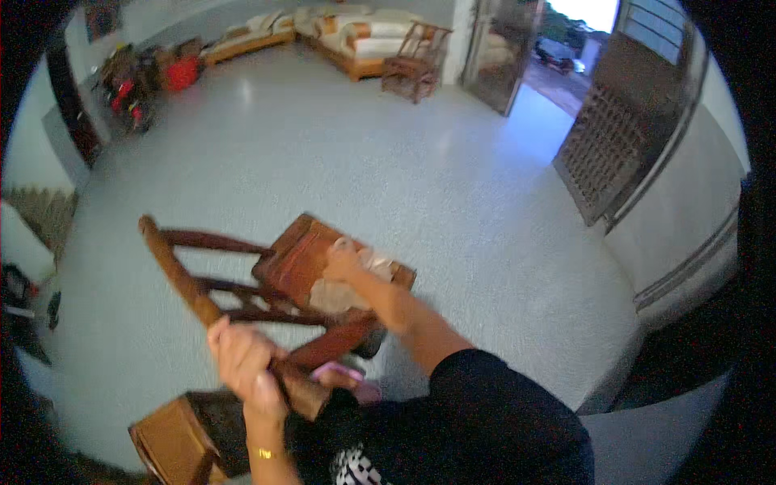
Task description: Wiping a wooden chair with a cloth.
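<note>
A reddish-brown wooden chair (291, 263) stands tilted in front of me, its curved top rail (179, 271) toward the left. My left hand (246, 364) is wrapped round the near part of that rail. Over the seat, my right hand (343, 263) presses down on a pale crumpled cloth (335, 297), its fingers bunched and partly blurred. The cloth spreads across the near and right side of the seat. The chair's legs are mostly hidden under the seat and behind my arm.
Another brown wooden piece of furniture (174, 436) stands close at the lower left. Farther off are a wooden chair (416, 65), cushioned sofas (364, 40), a red motorbike (125, 93) and a red container (183, 73). An open doorway (550, 89) is at the far right.
</note>
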The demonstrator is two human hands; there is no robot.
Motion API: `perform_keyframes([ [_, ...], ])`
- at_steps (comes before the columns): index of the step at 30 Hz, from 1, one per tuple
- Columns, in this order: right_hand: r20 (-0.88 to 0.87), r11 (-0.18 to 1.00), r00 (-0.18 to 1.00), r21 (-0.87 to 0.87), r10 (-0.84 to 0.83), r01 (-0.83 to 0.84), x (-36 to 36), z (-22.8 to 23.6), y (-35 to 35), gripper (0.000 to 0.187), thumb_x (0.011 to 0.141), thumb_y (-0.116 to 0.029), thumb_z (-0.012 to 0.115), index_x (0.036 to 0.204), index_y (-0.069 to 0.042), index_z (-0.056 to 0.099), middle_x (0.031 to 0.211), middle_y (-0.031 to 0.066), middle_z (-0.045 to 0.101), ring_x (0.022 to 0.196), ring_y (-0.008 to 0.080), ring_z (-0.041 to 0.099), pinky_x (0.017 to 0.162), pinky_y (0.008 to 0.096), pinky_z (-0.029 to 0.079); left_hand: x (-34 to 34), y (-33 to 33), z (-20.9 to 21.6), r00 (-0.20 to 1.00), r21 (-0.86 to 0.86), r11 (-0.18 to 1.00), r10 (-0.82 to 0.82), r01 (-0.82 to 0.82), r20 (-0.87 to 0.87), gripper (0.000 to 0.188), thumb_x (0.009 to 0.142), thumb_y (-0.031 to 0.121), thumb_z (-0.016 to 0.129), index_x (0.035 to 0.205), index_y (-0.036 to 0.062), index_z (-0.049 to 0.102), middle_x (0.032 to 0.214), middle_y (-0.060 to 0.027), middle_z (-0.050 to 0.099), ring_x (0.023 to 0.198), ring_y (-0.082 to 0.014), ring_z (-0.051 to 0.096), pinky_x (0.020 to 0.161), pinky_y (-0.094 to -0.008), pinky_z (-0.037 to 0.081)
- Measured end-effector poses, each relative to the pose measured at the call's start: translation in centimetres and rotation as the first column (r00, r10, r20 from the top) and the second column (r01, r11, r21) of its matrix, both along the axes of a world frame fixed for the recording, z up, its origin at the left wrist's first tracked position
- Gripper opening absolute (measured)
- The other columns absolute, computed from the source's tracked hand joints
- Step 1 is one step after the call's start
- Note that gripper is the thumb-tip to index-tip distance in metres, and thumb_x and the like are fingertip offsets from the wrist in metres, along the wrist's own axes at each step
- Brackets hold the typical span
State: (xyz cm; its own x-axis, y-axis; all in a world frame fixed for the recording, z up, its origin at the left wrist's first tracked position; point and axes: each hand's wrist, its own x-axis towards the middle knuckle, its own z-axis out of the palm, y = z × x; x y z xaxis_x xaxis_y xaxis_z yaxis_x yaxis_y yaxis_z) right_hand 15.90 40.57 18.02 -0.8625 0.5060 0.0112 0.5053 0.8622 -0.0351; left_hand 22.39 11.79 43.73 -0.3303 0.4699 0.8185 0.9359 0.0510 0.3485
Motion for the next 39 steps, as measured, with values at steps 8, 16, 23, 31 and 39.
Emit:
perform_keyframes([
  [8,0.097,0.988,0.992,-0.145,0.077,-0.062,6.4,7.2,-2.4,0.030,0.075,-0.030,0.059,0.090,-0.005,0.067,0.094,0.0189,0.064,0.089,0.0332,0.062,0.077,0.0432,0.049,-1.4,-0.4,0.4,0.994,0.031,0.994,-0.104,0.105,-0.009,0.033,0.079,0.030,0.039,0.057,0.0093,0.054,0.060,-0.0057,0.050,0.065,-0.0235,0.049,0.085,-0.0400,0.033],
  [16,-0.232,0.948,0.972,-0.315,-0.041,-0.035,1.5,2.4,0.1,0.031,0.082,-0.014,0.051,0.111,-0.005,0.044,0.112,0.0247,0.050,0.102,0.0422,0.051,0.083,0.0487,0.043,-0.3,-0.7,0.4,0.996,0.013,0.996,-0.092,0.092,0.004,0.037,0.079,0.033,0.037,0.057,0.0099,0.055,0.058,-0.0038,0.050,0.063,-0.0214,0.051,0.085,-0.0406,0.033],
  [23,-0.337,0.984,0.931,-0.057,0.142,-0.171,-5.3,1.9,3.0,0.044,0.079,-0.012,0.056,0.120,-0.004,0.042,0.116,0.0263,0.048,0.104,0.0403,0.049,0.086,0.0462,0.042,0.2,-0.4,0.8,0.997,-0.047,0.998,-0.027,0.031,0.075,0.053,0.085,0.044,0.029,0.056,0.0101,0.057,0.058,-0.0022,0.053,0.064,-0.0202,0.054,0.088,-0.0414,0.032],
  [31,-0.282,0.994,0.954,-0.027,0.098,-0.110,-5.1,-0.2,3.2,0.053,0.075,-0.010,0.056,0.124,-0.003,0.039,0.125,0.0255,0.043,0.106,0.0399,0.049,0.088,0.0459,0.043,0.5,0.1,1.1,0.996,-0.043,0.999,0.001,0.003,0.089,0.054,0.085,0.044,0.028,0.057,0.0102,0.059,0.058,-0.0022,0.054,0.064,-0.0204,0.055,0.088,-0.0417,0.033],
  [39,-0.287,0.951,0.923,-0.094,0.257,-0.295,3.6,0.9,1.4,0.054,0.072,-0.009,0.056,0.124,-0.005,0.041,0.118,0.0260,0.047,0.104,0.0407,0.049,0.082,0.0465,0.044,-0.7,-0.2,0.6,0.994,-0.041,0.994,-0.102,0.103,0.035,0.032,0.073,0.038,0.045,0.058,0.0129,0.058,0.059,-0.0013,0.053,0.064,-0.0195,0.053,0.087,-0.0401,0.031],
])
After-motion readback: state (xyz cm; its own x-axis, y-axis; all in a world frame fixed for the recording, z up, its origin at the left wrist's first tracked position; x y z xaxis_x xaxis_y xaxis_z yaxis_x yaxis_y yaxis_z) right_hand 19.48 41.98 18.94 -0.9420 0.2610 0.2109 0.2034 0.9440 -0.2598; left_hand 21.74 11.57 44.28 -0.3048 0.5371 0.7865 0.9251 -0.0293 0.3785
